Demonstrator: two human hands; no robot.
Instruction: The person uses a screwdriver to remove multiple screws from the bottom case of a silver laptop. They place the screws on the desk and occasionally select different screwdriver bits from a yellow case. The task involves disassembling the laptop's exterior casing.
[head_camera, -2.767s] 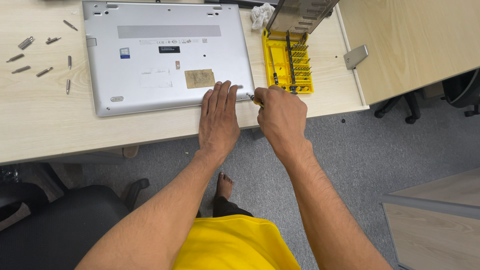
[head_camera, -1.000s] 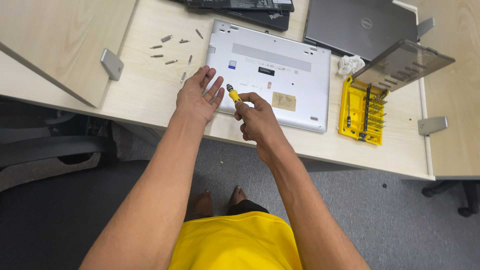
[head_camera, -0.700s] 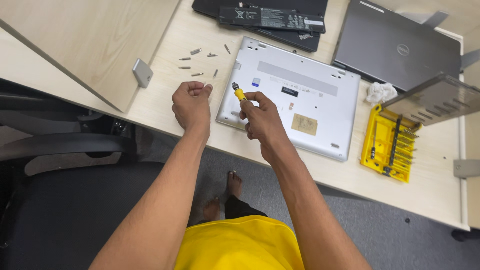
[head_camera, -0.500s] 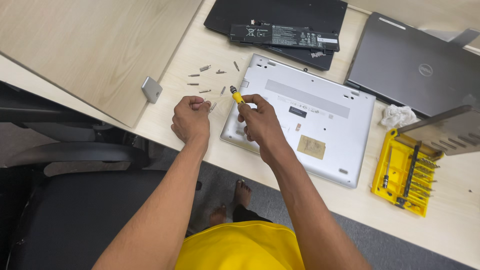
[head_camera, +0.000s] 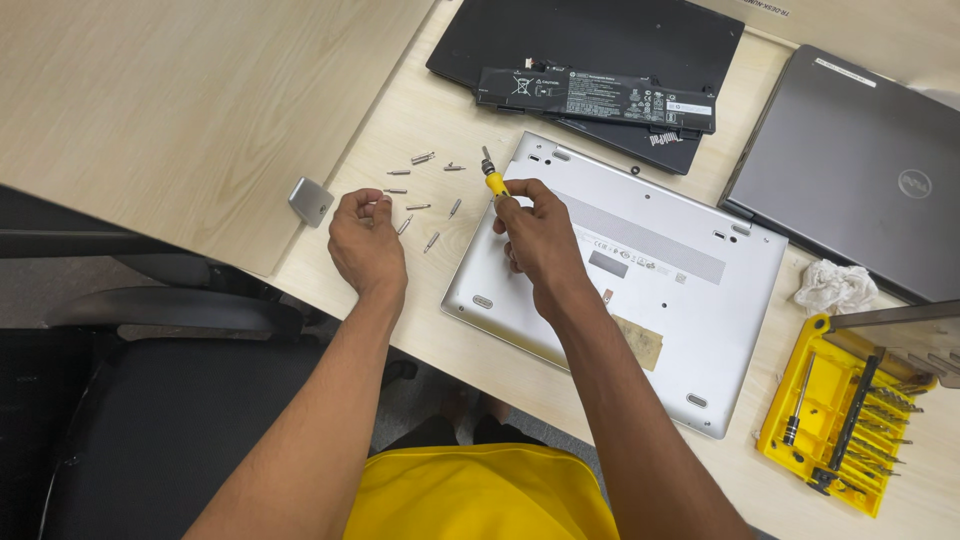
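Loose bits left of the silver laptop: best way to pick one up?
Take a bit across its thin middle with thumb and forefinger, from straight above. Each lies flat on the desk, narrow, with clear gaps to its neighbours, so fingers fit either side. The left hand is already on that scatter; the right hand holds the yellow screwdriver.

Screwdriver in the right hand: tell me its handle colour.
Yellow; the screwdriver in the right hand shows in the head view.
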